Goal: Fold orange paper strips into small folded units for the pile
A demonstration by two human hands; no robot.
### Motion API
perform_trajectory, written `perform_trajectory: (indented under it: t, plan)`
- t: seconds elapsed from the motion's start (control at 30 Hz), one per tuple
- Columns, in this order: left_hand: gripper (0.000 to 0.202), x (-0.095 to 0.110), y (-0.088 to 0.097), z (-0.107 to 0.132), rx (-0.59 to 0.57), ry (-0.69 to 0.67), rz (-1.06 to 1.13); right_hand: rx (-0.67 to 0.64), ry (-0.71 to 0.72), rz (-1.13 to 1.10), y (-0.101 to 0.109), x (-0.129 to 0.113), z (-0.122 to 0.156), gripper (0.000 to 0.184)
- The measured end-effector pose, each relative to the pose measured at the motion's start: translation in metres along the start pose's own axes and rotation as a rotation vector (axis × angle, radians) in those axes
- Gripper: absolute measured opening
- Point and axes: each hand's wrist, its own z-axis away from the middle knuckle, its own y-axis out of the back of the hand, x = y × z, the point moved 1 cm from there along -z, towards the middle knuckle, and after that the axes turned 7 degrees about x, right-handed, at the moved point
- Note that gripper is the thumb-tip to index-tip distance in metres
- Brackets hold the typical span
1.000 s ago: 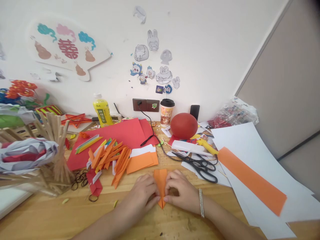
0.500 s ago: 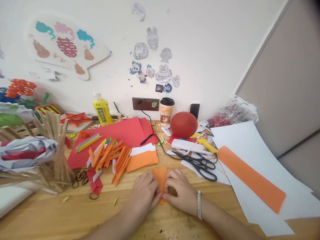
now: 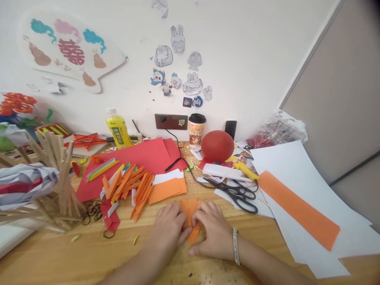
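Note:
On the wooden table in front of me lies a small folded piece of orange paper (image 3: 189, 206), its lower end narrowed and creased. My left hand (image 3: 170, 225) holds its left side, fingers curled and thumb pressed on the paper. From the right, my right hand (image 3: 214, 229) bends its fingers onto the paper's edge, with the thumb lower down and apart from the sheet. Parts of the paper are hidden under the fingers. Folded orange paper strips (image 3: 141, 194) and flat orange rectangles (image 3: 166, 191) lie just beyond my left hand.
Black scissors (image 3: 236, 194) lie beyond my right hand. A long orange strip (image 3: 298, 209) rests on white sheets (image 3: 285, 166) at right. Red paper (image 3: 145, 152), a yellow bottle (image 3: 118, 128), a lidded cup (image 3: 196, 130) and a red balloon (image 3: 217, 146) stand farther back. Wooden sticks (image 3: 63, 178) are at left.
My right thumb has moved down and left, off the paper, after meeting the left thumb at its lower end. The paper's lower part now looks wider. The view has shifted slightly.

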Motion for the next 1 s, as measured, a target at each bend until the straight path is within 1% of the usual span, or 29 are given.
perform_trajectory:
  t: [0.07, 0.17, 0.23, 0.27, 0.37, 0.4, 0.47, 0.5, 0.57, 0.63, 0.73, 0.8, 0.83, 0.87, 1.0]
  plan:
    - [0.012, 0.000, 0.001, 0.000, -0.020, 0.014, -0.008, 0.008, -0.008, -0.015, 0.001, 0.002, 0.000, 0.041]
    - [0.012, 0.001, 0.002, 0.000, -0.043, 0.021, -0.027, 0.071, -0.025, -0.032, 0.001, 0.006, -0.001, 0.021]
    - [0.012, 0.002, 0.003, -0.001, -0.049, 0.019, -0.032, 0.069, -0.002, -0.041, 0.001, 0.008, -0.002, 0.015]
    - [0.011, 0.002, 0.003, -0.001, -0.054, 0.022, -0.031, 0.057, 0.014, -0.047, 0.001, 0.008, -0.003, 0.015]
    - [0.009, 0.002, 0.002, -0.001, -0.070, 0.035, -0.028, 0.043, 0.038, -0.066, 0.001, 0.008, -0.004, 0.022]
    - [0.009, 0.003, 0.002, -0.001, -0.071, 0.038, -0.031, 0.054, 0.037, -0.073, 0.001, 0.008, -0.003, 0.022]
    - [0.009, 0.003, 0.002, -0.001, -0.061, 0.037, -0.038, 0.089, 0.027, -0.074, 0.000, 0.006, -0.003, 0.014]
    - [0.009, 0.004, 0.003, 0.000, -0.056, 0.035, -0.040, 0.103, 0.020, -0.062, -0.001, 0.005, -0.002, 0.016]
    - [0.009, 0.003, 0.003, 0.000, -0.048, 0.037, -0.041, 0.116, 0.000, -0.026, -0.003, 0.004, -0.001, 0.030]
    - [0.012, 0.000, 0.005, 0.001, -0.040, 0.055, -0.051, 0.118, -0.017, 0.000, -0.005, 0.003, 0.000, 0.035]
    - [0.017, -0.009, 0.010, 0.002, 0.005, 0.095, -0.132, 0.118, -0.021, 0.004, -0.006, 0.004, 0.001, 0.035]
    - [0.013, -0.014, 0.014, 0.003, 0.082, 0.108, -0.221, 0.133, -0.024, 0.011, -0.007, 0.005, 0.000, 0.036]
    - [0.012, -0.015, 0.015, 0.004, 0.124, 0.084, -0.241, 0.147, -0.032, 0.021, -0.008, 0.005, 0.000, 0.036]
    - [0.013, -0.014, 0.016, 0.005, 0.166, 0.032, -0.233, 0.162, -0.039, 0.033, -0.010, 0.006, 0.000, 0.035]
    - [0.023, 0.000, 0.011, 0.009, 0.281, -0.332, -0.070, 0.207, -0.023, 0.090, -0.014, 0.007, 0.000, 0.027]
